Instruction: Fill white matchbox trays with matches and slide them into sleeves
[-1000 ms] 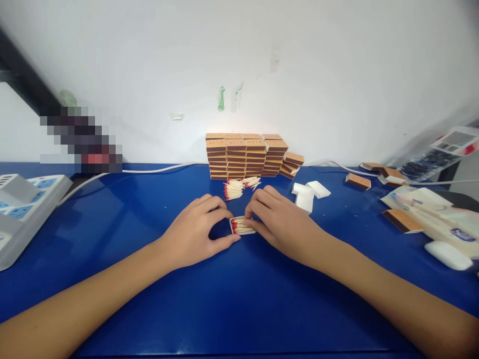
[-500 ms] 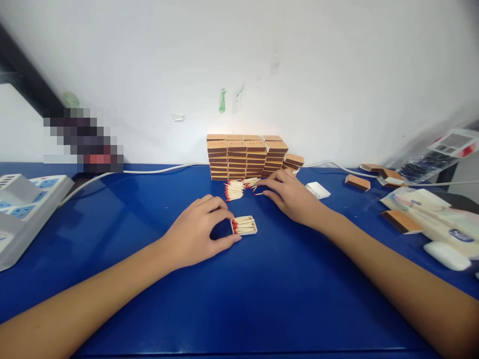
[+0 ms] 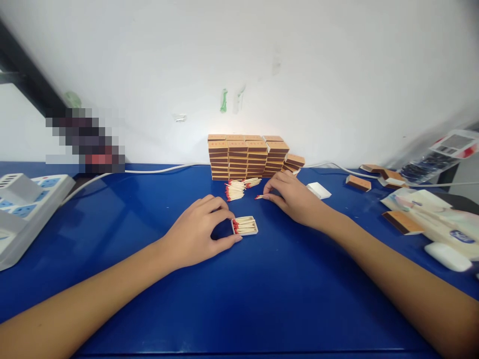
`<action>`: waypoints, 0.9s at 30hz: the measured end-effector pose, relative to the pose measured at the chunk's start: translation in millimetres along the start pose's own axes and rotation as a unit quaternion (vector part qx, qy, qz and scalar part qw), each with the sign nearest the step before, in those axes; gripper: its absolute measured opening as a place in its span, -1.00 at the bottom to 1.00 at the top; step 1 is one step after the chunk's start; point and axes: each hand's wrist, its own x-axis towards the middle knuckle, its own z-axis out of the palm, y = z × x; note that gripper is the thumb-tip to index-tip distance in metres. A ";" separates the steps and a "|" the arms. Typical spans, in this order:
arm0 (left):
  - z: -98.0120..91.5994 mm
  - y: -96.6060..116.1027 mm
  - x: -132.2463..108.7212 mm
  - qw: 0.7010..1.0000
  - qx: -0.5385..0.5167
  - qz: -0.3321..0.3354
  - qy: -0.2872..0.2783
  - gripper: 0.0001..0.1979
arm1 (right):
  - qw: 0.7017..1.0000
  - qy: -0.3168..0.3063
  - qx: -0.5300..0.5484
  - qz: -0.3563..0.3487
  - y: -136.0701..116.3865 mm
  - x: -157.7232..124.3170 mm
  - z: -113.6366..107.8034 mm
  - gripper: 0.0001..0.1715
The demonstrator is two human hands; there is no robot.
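With thumb and forefinger on its left end, my left hand (image 3: 204, 229) holds a small white matchbox tray (image 3: 257, 231) flat on the blue table. Red-tipped matches (image 3: 245, 225) lie in the tray, heads to the left. My right hand (image 3: 288, 197) pinches matchsticks (image 3: 259, 197) between thumb and forefinger just above or on the table; I cannot tell how many. Left of those fingers is a loose pile of matches (image 3: 235, 190), with a smaller bunch (image 3: 253, 182) behind it. A stack of brown and orange matchboxes (image 3: 238, 158) rises behind the piles against the wall.
A white, empty-looking tray (image 3: 319, 190) lies right of my right hand. Several matchboxes (image 3: 358, 182) are scattered farther right, beside a plastic packet (image 3: 445, 214) and a white case (image 3: 448, 256). A power strip (image 3: 41, 207) stands at left; a white cable (image 3: 164, 170) runs along the wall.
My right thumb and forefinger have closed together on the matchsticks, drawing slightly away from the small bunch. My left hand and the tray stay in place.
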 end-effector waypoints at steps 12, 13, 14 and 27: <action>-0.3 -0.2 0.6 1.000 -0.007 -0.004 -0.003 -0.74 | 0.999 -0.030 0.046 0.004 -10.9 -2.4 -4.7 -0.76; -0.2 0.0 0.6 1.000 -0.006 -0.004 -0.002 -0.74 | 0.999 -0.029 0.041 0.005 -11.9 -2.9 -4.7 -0.78; -0.1 0.1 0.7 1.000 -0.006 -0.004 -0.002 -0.73 | 0.999 -0.027 0.036 0.008 -12.3 -3.3 -4.7 -0.79; -0.6 0.1 0.1 1.000 -0.006 -0.002 -0.002 -0.73 | 0.998 -0.044 0.041 0.014 -4.4 -3.0 -1.4 -0.75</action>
